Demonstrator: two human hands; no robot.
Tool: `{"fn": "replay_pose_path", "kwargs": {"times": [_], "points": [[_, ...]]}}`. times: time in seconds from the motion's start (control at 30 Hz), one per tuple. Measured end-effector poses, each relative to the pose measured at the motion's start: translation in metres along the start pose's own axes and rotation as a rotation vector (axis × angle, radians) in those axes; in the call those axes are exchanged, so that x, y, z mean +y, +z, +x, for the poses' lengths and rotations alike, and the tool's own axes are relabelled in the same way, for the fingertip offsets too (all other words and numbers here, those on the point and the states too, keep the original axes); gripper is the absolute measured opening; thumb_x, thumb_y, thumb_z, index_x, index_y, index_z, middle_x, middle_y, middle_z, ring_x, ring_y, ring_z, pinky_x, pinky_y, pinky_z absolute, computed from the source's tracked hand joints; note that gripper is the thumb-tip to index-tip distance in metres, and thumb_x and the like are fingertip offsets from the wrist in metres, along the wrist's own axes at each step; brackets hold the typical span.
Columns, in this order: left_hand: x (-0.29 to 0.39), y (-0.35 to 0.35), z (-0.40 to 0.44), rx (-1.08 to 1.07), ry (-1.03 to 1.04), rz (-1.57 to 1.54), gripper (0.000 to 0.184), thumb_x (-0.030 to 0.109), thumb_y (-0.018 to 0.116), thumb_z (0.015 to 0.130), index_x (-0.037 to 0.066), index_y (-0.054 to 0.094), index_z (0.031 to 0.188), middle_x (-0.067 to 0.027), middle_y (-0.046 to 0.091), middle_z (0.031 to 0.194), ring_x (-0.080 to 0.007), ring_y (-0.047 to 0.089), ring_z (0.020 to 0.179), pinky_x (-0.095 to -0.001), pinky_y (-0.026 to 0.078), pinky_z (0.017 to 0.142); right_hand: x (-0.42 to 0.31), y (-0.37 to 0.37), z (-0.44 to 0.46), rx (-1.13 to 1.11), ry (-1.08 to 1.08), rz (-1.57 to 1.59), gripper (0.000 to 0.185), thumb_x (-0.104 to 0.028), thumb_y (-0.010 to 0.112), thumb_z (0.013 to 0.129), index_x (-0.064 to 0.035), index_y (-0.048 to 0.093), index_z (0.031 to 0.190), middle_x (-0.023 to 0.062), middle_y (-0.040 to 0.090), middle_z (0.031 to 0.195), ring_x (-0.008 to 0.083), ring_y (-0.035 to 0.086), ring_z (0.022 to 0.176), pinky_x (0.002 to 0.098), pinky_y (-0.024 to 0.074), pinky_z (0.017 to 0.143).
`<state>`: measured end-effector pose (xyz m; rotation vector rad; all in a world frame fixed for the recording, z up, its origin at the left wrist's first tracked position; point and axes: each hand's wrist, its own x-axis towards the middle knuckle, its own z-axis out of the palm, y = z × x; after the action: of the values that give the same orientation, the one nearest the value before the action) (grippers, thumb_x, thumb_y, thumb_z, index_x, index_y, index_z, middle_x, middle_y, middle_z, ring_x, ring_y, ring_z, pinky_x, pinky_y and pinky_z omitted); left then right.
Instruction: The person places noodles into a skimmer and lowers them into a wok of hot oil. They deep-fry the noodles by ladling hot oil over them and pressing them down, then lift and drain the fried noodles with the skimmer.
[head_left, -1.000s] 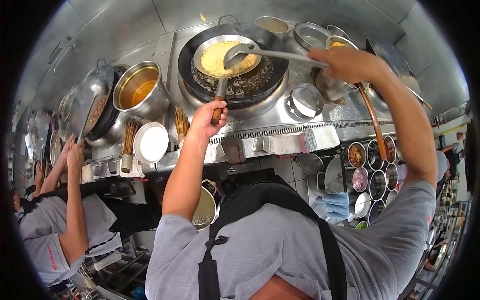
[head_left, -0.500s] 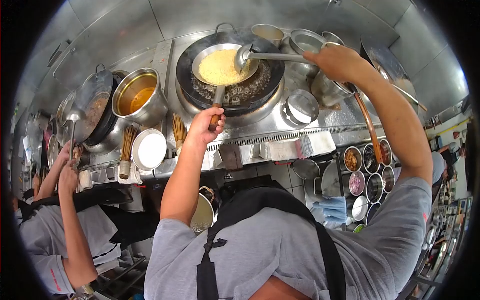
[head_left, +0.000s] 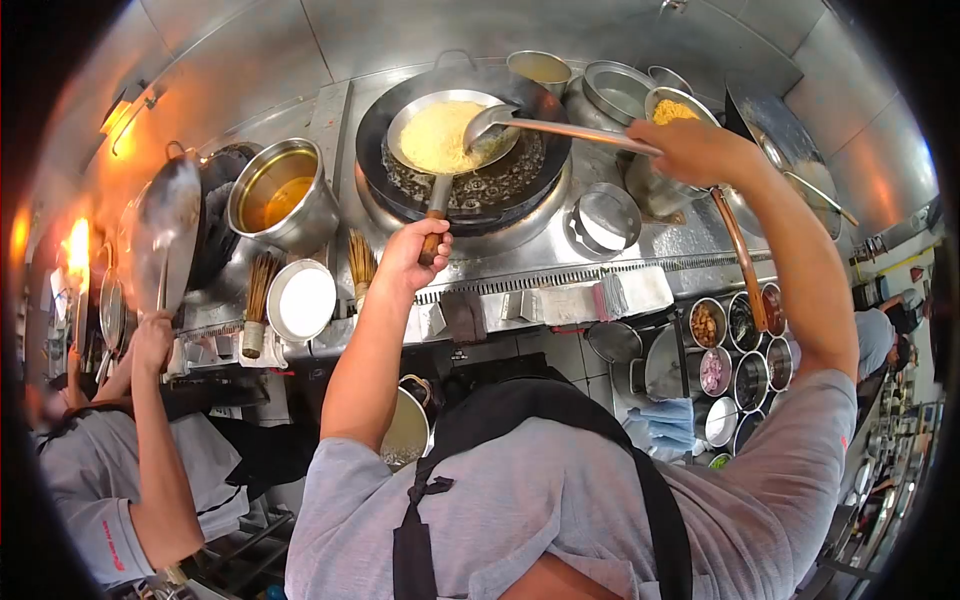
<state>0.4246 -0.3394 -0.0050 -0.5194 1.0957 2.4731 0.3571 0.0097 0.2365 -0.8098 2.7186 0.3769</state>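
- The fingers of the left hand (head_left: 408, 258), we see, are wrapped firmly around a brown cylindrical wooden handle (head_left: 437, 212), just on our side of a broad black metal wok (head_left: 370, 145).
- From these fingers, the handle's long axis runs away from us to a shallow round silver metal pan (head_left: 396, 128), within the wok's outline, above bubbling liquid (head_left: 490, 192); we cannot tell whether pan and wok touch.
- Pale yellow, fine-textured food (head_left: 437, 138) covers most of the pan.
- The right hand (head_left: 695, 152), off the wok's right side, has its fingers closed on a long grey metal ladle (head_left: 575, 130).
- The ladle's shaft crosses the wok's right rim; its bowl is in the pan's right part, beside the food.
- We find the left hand nearer the pan.
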Motion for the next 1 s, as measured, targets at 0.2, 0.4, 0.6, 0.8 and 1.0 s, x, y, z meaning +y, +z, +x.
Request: {"fn": "replay_pose_path", "kwargs": {"times": [0.2, 0.4, 0.6, 0.8, 1.0], "points": [[-0.002, 0.0, 0.001, 0.022, -0.018, -0.014, 0.015, 0.009, 0.062, 0.083, 0.005, 0.05, 0.091, -0.0058, 0.055, 0.072, -0.0119, 0.05, 0.053, -0.0216, 0.038, 0.041, 0.01, -0.007, -0.031, -0.16, 0.131, 0.544, 0.048, -0.018, 0.059, 0.091, -0.0176, 0.041, 0.136, 0.0038, 0.055, 0.072, 0.0167, 0.056, 0.057, 0.0312, 0.0433, 0.05], [-0.003, 0.002, 0.0, 0.032, -0.007, 0.007, 0.013, 0.009, 0.061, 0.084, 0.007, 0.051, 0.092, -0.0053, 0.055, 0.073, -0.0113, 0.05, 0.053, -0.0204, 0.037, 0.04, -0.019, 0.061, -0.022, -0.225, 0.096, 1.142, 0.046, -0.018, 0.058, 0.092, -0.013, 0.042, 0.135, -0.001, 0.047, 0.069, 0.0054, 0.043, 0.047, 0.0205, 0.0336, 0.039], [-0.001, 0.002, 0.0, 0.019, 0.001, 0.029, 0.015, 0.01, 0.062, 0.083, 0.005, 0.05, 0.09, -0.0056, 0.055, 0.071, -0.0127, 0.051, 0.053, -0.0227, 0.039, 0.041, -0.04, 0.119, 0.003, -0.086, 0.076, 1.287, 0.049, -0.017, 0.06, 0.091, -0.0125, 0.041, 0.136, 0.0003, 0.049, 0.068, 0.0073, 0.047, 0.048, 0.0233, 0.0382, 0.039], [-0.003, 0.001, 0.004, 0.021, -0.004, 0.011, 0.016, 0.009, 0.061, 0.084, 0.005, 0.049, 0.092, -0.0057, 0.055, 0.071, -0.013, 0.05, 0.052, -0.0231, 0.039, 0.041, -0.062, 0.151, 0.034, 0.401, 0.154, 0.941, 0.054, -0.021, 0.06, 0.088, -0.0119, 0.038, 0.137, 0.014, 0.06, 0.077, 0.0201, 0.058, 0.056, 0.0366, 0.0477, 0.05], [-0.004, 0.004, 0.003, 0.022, 0.007, 0.002, 0.016, 0.009, 0.061, 0.084, 0.005, 0.049, 0.092, -0.0057, 0.054, 0.07, -0.0133, 0.051, 0.053, -0.0235, 0.04, 0.042, -0.094, 0.203, 0.082, 0.475, 0.179, 0.925, 0.053, -0.02, 0.058, 0.089, -0.0123, 0.037, 0.137, 0.024, 0.064, 0.093, 0.035, 0.065, 0.076, 0.0453, 0.0505, 0.067]]}}
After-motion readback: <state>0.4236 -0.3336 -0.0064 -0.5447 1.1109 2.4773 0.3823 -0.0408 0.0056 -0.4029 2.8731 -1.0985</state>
